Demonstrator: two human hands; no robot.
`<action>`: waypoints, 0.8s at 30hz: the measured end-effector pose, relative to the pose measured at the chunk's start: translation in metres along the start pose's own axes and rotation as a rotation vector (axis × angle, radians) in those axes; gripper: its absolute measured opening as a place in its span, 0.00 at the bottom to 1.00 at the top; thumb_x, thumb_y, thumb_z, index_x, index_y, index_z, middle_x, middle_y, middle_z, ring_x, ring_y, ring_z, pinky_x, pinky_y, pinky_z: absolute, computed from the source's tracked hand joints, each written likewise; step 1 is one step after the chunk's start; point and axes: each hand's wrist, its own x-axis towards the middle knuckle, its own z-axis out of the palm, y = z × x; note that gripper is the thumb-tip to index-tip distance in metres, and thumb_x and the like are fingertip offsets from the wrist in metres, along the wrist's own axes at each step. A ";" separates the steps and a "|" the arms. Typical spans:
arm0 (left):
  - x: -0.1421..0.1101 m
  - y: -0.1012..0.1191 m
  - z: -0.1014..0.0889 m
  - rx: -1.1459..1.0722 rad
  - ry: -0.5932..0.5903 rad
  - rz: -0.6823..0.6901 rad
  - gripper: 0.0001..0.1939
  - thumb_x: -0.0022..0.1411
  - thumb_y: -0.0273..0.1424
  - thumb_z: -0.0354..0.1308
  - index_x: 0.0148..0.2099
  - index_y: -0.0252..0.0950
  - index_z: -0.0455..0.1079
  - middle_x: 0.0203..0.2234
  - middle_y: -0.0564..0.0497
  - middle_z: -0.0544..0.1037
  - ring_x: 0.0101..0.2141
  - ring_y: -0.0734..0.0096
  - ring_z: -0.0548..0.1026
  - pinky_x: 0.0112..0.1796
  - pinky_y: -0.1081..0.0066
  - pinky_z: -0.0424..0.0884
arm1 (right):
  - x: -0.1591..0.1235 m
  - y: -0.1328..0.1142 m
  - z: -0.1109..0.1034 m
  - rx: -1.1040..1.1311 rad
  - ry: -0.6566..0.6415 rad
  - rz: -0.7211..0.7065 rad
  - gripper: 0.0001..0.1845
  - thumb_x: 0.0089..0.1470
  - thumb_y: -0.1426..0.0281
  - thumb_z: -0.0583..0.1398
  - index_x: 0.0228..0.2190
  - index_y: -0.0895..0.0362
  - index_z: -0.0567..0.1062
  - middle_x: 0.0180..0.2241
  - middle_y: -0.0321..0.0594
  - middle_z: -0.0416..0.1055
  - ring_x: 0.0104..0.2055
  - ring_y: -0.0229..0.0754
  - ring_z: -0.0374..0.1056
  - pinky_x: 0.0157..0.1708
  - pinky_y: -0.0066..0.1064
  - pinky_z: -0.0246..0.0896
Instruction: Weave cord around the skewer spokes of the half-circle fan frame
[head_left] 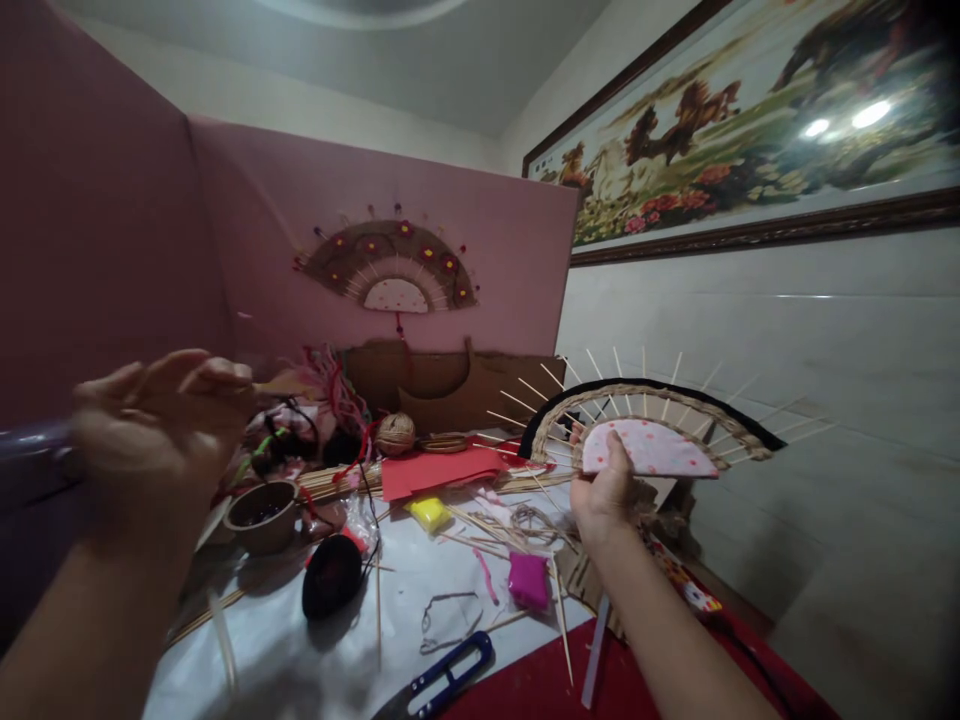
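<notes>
My right hand (604, 495) grips a half-round fan by its pale pink dotted centre piece (660, 448), thumb in front and fingers behind. Thin sticks radiate from the fan, crossed by a braided tan band and a black outer band (645, 386). Raised at the left, my left hand (165, 430) is blurred, its fingers curled together. A blurred tan streak shows at its fingertips; what they hold I cannot make out. Below that hand stands a brown bowl (262, 518), and a black ball of yarn (331, 577) lies to the bowl's right.
A decorated fan (394, 265) hangs on the pink board. Red sheets (439, 472), a twine ball (395, 435), yellow clay (429, 514) and a magenta packet (529, 580) lie on the table. Blue-handled snips (454, 672) are at the front, near a translucent stick (596, 650).
</notes>
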 end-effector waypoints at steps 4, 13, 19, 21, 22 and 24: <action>-0.001 -0.047 0.023 0.382 -0.350 -0.200 0.11 0.54 0.37 0.54 0.32 0.33 0.70 0.19 0.54 0.70 0.22 0.75 0.68 0.23 0.74 0.65 | -0.010 0.003 0.001 -0.067 -0.055 0.052 0.14 0.41 0.66 0.60 0.33 0.59 0.70 0.27 0.34 0.72 0.29 0.36 0.70 0.30 0.27 0.68; 0.001 -0.137 0.079 0.749 -0.439 -0.525 0.17 0.58 0.34 0.55 0.50 0.36 0.64 0.46 0.46 0.69 0.43 0.63 0.70 0.40 0.60 0.69 | -0.018 0.010 -0.001 -0.091 -0.103 0.149 0.15 0.43 0.65 0.60 0.34 0.60 0.72 0.27 0.35 0.74 0.27 0.36 0.69 0.32 0.29 0.66; 0.009 -0.147 0.087 0.637 -0.431 -0.667 0.18 0.59 0.34 0.54 0.51 0.35 0.64 0.46 0.46 0.69 0.43 0.62 0.70 0.40 0.59 0.69 | -0.019 0.006 0.002 -0.092 -0.093 0.155 0.14 0.43 0.66 0.60 0.33 0.60 0.73 0.26 0.35 0.74 0.25 0.35 0.68 0.28 0.26 0.66; 0.012 -0.144 0.089 0.538 -0.438 -0.696 0.17 0.59 0.34 0.53 0.51 0.35 0.63 0.46 0.46 0.69 0.42 0.63 0.70 0.40 0.59 0.69 | -0.019 0.005 0.003 -0.089 -0.094 0.168 0.12 0.43 0.67 0.60 0.32 0.60 0.74 0.25 0.36 0.75 0.24 0.35 0.68 0.27 0.25 0.66; 0.013 -0.143 0.089 0.479 -0.444 -0.706 0.17 0.59 0.34 0.53 0.51 0.34 0.63 0.46 0.45 0.69 0.42 0.63 0.71 0.40 0.58 0.69 | -0.019 0.005 0.003 -0.088 -0.095 0.176 0.12 0.44 0.67 0.59 0.31 0.60 0.74 0.25 0.36 0.75 0.25 0.35 0.68 0.27 0.25 0.66; 0.015 -0.140 0.089 0.341 -0.452 -0.718 0.17 0.60 0.34 0.53 0.50 0.34 0.63 0.46 0.45 0.69 0.41 0.64 0.71 0.40 0.58 0.70 | -0.019 0.005 0.002 -0.084 -0.097 0.193 0.11 0.44 0.67 0.59 0.31 0.60 0.74 0.25 0.36 0.75 0.25 0.35 0.69 0.29 0.26 0.66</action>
